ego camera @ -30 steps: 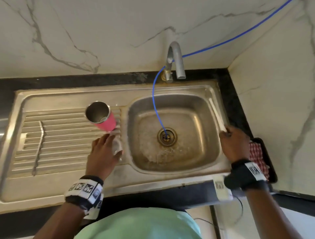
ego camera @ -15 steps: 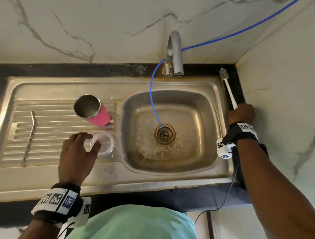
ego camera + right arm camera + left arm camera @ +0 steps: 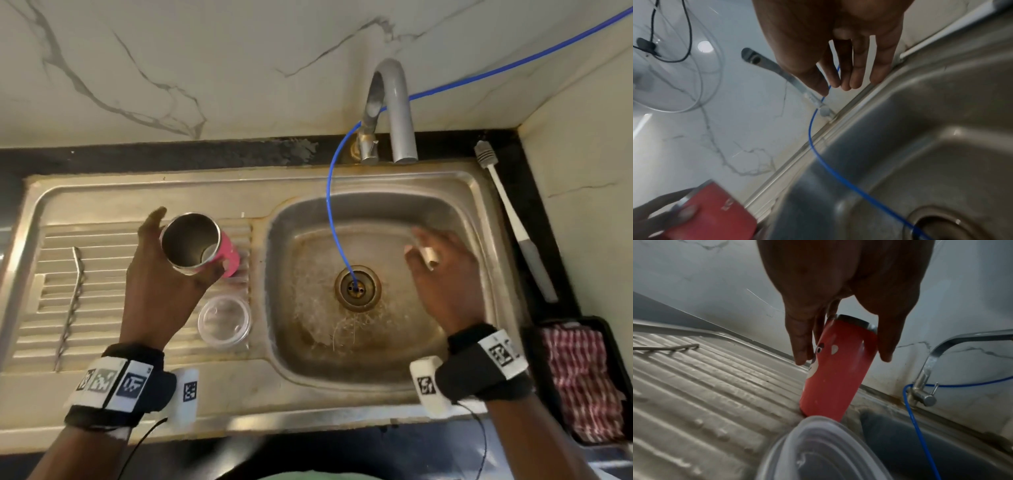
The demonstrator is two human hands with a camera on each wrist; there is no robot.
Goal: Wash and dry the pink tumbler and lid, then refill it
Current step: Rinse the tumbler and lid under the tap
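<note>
The pink tumbler [image 3: 227, 255], steel inside and without its lid, stands tilted on the ribbed drainboard [image 3: 102, 274] left of the basin. My left hand [image 3: 161, 260] grips it just below the rim. In the left wrist view the fingers [image 3: 800, 344] and thumb clasp the tumbler [image 3: 834, 369] from both sides. The clear lid [image 3: 224, 322] lies flat on the drainboard just in front of the tumbler, apart from my hand. My right hand [image 3: 442, 274] hovers over the sink basin [image 3: 308, 342], open with fingers spread and nothing in it.
A grey faucet [image 3: 390, 113] arches over the back of the basin, and a thin blue tube [image 3: 330, 205] runs into the drain. A long-handled brush [image 3: 513, 222] lies on the right counter. A checked cloth [image 3: 582, 377] sits in a black tray. A twisted metal straw [image 3: 70, 308] lies on the drainboard.
My left hand left the lid and took hold of the tumbler. My right hand let go of the brush on the right counter and came over the basin.
</note>
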